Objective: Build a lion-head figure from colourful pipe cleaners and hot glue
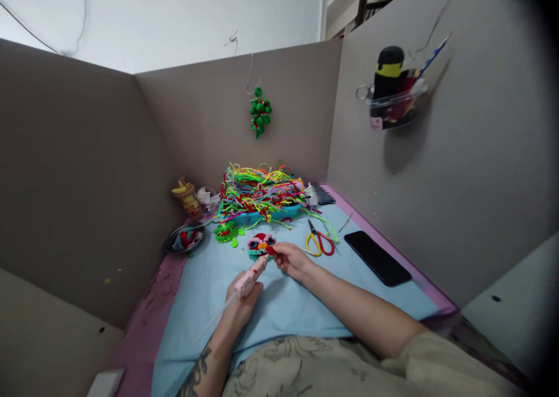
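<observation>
My left hand [243,299] is wrapped around a pink hot glue gun [250,279], a long translucent glue stick trailing from its back end. Its nozzle points up and right, close to my right hand [292,261]. Between the thumb and fingers of that hand is a small red fuzzy piece [271,250], its exact shape partly hidden. Right behind both hands lies a pipe-cleaner animal head [257,244] in red, pink and teal, with blue-ringed eyes and an orange middle. Whether the red piece touches the head, I cannot tell.
A blue tray [262,215] heaped with pipe cleaners stands behind. Nearby lie a green pipe-cleaner figure [226,232], a dark bowl [198,231], scissors [321,243] and a black phone [376,258]. Grey partitions [288,106] surround the table; a plastic tub [393,109] hangs at right.
</observation>
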A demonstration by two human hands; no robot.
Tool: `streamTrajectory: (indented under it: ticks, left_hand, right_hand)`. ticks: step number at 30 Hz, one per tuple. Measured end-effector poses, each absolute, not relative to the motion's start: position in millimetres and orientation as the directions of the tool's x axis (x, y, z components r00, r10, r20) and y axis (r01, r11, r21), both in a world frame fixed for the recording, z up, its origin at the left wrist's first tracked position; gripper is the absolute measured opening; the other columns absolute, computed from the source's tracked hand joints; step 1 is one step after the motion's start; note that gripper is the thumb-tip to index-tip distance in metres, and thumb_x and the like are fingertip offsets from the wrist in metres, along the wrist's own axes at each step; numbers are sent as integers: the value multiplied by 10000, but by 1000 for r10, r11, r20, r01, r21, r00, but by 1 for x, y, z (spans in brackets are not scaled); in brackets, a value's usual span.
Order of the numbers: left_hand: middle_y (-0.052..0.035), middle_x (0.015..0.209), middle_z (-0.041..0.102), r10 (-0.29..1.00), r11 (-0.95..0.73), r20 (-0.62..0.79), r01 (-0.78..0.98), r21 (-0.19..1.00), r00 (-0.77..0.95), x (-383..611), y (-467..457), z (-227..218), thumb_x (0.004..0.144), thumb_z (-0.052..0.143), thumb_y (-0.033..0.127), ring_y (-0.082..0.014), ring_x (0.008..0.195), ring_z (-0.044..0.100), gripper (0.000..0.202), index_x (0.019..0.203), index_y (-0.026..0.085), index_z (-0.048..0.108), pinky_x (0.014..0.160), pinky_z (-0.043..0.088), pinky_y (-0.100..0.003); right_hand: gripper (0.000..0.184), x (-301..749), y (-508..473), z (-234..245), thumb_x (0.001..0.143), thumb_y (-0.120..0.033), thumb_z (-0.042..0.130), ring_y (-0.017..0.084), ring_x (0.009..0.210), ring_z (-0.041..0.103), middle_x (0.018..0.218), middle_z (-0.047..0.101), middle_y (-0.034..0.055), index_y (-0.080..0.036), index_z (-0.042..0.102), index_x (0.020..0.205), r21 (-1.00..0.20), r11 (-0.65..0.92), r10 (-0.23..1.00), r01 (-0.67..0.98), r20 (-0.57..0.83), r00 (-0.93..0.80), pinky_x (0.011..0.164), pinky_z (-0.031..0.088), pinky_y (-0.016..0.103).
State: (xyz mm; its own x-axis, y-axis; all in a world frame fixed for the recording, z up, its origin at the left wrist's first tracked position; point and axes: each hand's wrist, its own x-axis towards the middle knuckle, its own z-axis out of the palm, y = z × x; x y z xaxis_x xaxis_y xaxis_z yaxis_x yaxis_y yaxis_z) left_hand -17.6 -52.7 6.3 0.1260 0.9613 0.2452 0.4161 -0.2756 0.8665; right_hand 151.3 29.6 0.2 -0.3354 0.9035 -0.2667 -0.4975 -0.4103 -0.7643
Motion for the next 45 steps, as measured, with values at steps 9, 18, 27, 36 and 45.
streamTrajectory:
  ticks: [9,18,27,36,45]
  left_hand:
    - [-46,1067,666,960,-278,248,458,844,126,-17,-53,5,737,546,207,-236,1060,568,386,1112,225,635,947,422,-349]
    - [-44,1033,670,953,-302,266,492,817,144,-17,-51,4,735,531,193,-224,1040,572,395,1115,230,634,948,415,-337]
    - [-45,1010,670,971,-234,224,459,857,77,-18,-51,6,736,545,232,-226,999,586,418,1148,218,615,921,427,-335]
    - [-3,717,587,1000,-31,30,75,997,5,-24,-48,6,744,554,415,-95,487,465,559,1246,183,478,494,417,-231]
    - [5,858,550,993,114,-87,-427,897,81,-52,-61,14,493,744,190,-129,720,547,658,1103,245,503,698,506,-307]
  right_hand:
    - [97,152,31,-1,629,-207,660,43,382,393,452,513,-38,-130,606,652,-758,-412,903,-506,-264,-339,389,184,178]
    - [95,152,31,0,628,-209,658,46,386,385,439,511,-37,-136,597,630,-752,-409,905,-518,-261,-335,388,193,181]
    - [42,153,30,-3,601,-181,590,59,395,406,439,524,-28,-141,581,596,-774,-439,880,-456,-269,-391,385,224,183]
    - [149,154,30,2,573,-246,640,51,383,324,416,435,-56,-163,519,547,-876,-312,942,-369,-234,-240,353,162,186]
    - [215,160,34,4,574,-300,636,48,379,324,427,435,-60,-173,466,536,-876,-251,964,-412,-191,-183,356,160,185]
